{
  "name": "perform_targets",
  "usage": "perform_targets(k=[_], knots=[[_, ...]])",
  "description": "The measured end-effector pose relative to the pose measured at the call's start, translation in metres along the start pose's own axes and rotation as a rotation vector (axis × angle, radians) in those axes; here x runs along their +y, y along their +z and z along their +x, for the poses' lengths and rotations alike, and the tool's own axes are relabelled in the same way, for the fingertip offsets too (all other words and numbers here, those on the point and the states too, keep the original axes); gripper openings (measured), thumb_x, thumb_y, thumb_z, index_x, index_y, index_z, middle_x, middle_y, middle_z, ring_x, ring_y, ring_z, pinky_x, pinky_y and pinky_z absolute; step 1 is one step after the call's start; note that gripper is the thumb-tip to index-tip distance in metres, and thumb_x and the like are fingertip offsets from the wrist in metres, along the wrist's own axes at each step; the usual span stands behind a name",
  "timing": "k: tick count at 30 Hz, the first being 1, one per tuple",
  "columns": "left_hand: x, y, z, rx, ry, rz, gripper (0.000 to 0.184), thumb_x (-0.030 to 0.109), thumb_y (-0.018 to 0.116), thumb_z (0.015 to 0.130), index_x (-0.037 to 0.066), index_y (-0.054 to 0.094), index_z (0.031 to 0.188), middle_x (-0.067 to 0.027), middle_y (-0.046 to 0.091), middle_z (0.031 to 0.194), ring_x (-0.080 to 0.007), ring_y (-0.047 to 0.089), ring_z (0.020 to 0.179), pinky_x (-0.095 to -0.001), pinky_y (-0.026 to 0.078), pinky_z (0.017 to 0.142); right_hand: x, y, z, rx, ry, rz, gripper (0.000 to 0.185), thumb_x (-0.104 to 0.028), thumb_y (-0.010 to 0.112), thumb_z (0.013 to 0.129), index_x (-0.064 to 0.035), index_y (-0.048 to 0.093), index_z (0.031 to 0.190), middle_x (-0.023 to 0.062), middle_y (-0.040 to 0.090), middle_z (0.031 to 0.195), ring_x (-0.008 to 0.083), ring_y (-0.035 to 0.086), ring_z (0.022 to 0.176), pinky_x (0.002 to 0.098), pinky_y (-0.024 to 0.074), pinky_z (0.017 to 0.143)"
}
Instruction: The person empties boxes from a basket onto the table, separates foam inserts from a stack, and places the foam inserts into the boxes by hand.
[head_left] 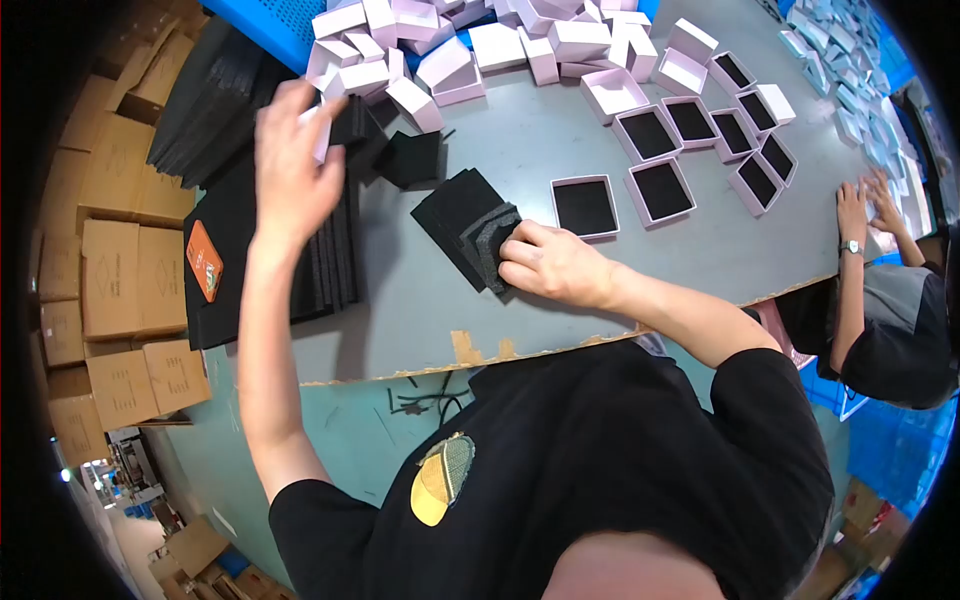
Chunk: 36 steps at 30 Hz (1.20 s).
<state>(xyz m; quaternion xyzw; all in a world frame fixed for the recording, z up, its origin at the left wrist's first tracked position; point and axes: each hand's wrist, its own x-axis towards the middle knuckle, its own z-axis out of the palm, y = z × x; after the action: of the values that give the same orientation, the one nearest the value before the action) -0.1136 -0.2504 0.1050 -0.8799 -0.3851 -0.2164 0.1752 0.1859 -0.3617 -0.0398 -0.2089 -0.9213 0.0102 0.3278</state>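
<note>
My right hand [560, 265] is closed on the edge of a black foam pad [488, 240], its corner bent up from a small stack of flat black pads [447, 217] on the table. Blurred by motion, my left hand [292, 165] is over the dark foam at the left, with a pale pink box [317, 135] between thumb and fingers. Just right of my right hand sits an open pink box [586, 206] with black foam inside. Several more foam-lined boxes [661, 192] stand farther right. A loose black piece [410, 160] lies between my hands.
Pale pink boxes are heaped [500, 48] at the back beside a blue crate [265, 28]. Stacked black foam sheets [330, 255] carry an orange phone-like object [204, 260]. Cardboard cartons [115, 265] line the left. At the right, a co-worker's hands [868, 205] are near light-blue pieces [850, 100].
</note>
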Motion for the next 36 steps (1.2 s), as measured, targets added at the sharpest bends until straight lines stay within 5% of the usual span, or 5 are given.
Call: perform_targets(k=[12, 21, 26, 30, 36], knots=[[0.147, 0.120, -0.054, -0.120, -0.669, -0.559, 0.044, 0.028, 0.083, 0.078, 0.004, 0.065, 0.110, -0.0167, 0.060, 0.099, -0.0339, 0.059, 0.087, -0.0413, 0.050, 0.081, 0.008, -0.019, -0.017, -0.062, -0.076, 0.082, 0.013, -0.016, 0.063, 0.072, -0.0080, 0.054, 0.077, 0.0043, 0.050, 0.085, 0.0226, 0.055, 0.083, 0.0326, 0.0567, 0.071], [0.135, 0.082, -0.080, -0.324, -0.798, -0.630, 0.046, 0.031, 0.082, 0.079, 0.003, 0.063, 0.111, -0.0166, 0.061, 0.104, -0.0335, 0.059, 0.100, -0.0416, 0.048, 0.088, -0.004, -0.067, -0.058, -0.209, -0.033, 0.162, 0.015, -0.016, 0.064, 0.075, -0.0082, 0.055, 0.083, 0.0058, 0.050, 0.092, 0.0237, 0.053, 0.096, 0.0334, 0.0503, 0.088], [0.116, 0.013, -0.024, -0.712, -0.510, -0.166, 0.053, 0.044, 0.073, 0.084, 0.008, 0.066, 0.122, -0.0181, 0.064, 0.120, -0.0393, 0.061, 0.107, -0.0437, 0.045, 0.099, -0.012, -0.096, -0.030, -0.187, 0.206, 0.482, 0.019, -0.012, 0.067, 0.082, -0.0046, 0.060, 0.098, 0.0068, 0.057, 0.099, 0.0249, 0.056, 0.100, 0.0355, 0.0489, 0.090], [0.114, 0.060, 0.060, -0.255, -0.087, -0.478, 0.047, 0.017, 0.075, 0.078, 0.004, 0.063, 0.121, -0.0164, 0.064, 0.119, -0.0401, 0.059, 0.108, -0.0445, 0.046, 0.094, -0.015, -0.096, -0.023, -0.180, 0.191, 0.395, 0.022, -0.013, 0.063, 0.080, -0.0030, 0.059, 0.100, 0.0070, 0.056, 0.091, 0.0247, 0.058, 0.088, 0.0346, 0.0507, 0.078], [0.159, 0.204, 0.131, -0.329, -0.090, -0.547, 0.069, 0.038, 0.084, 0.070, 0.002, 0.059, 0.124, -0.0200, 0.061, 0.121, -0.0395, 0.057, 0.110, -0.0462, 0.046, 0.095, -0.012, -0.111, -0.020, -0.294, 0.194, 0.316, 0.020, -0.011, 0.058, 0.080, -0.0021, 0.058, 0.098, 0.0105, 0.056, 0.092, 0.0274, 0.059, 0.086, 0.0357, 0.0521, 0.070]])
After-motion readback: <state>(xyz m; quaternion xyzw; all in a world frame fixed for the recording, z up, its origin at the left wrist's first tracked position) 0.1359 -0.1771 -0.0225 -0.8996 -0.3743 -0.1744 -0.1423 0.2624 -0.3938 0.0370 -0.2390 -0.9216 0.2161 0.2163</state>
